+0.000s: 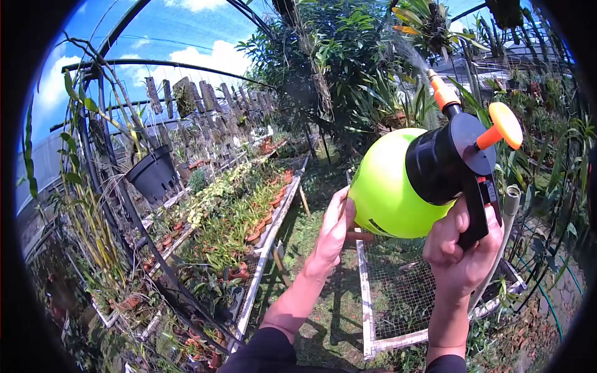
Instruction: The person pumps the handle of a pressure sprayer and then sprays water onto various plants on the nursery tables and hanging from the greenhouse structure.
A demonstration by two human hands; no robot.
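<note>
A lime-green pump sprayer with a black collar is tilted up to the right in front of me. My right hand is wrapped round its black handle and trigger. Against the bottle's base, my left hand supports it from the left, fingers partly hidden behind the bottle. An orange pump knob sticks out at the top. From the orange nozzle a fine mist goes up toward a hanging plant with long leaves and dark roots.
A bench of potted plants runs along the left, near a hanging black pot. Below my hands stands a white-framed wire mesh bench, with a pale upright pipe at its right. A green hose lies at lower right.
</note>
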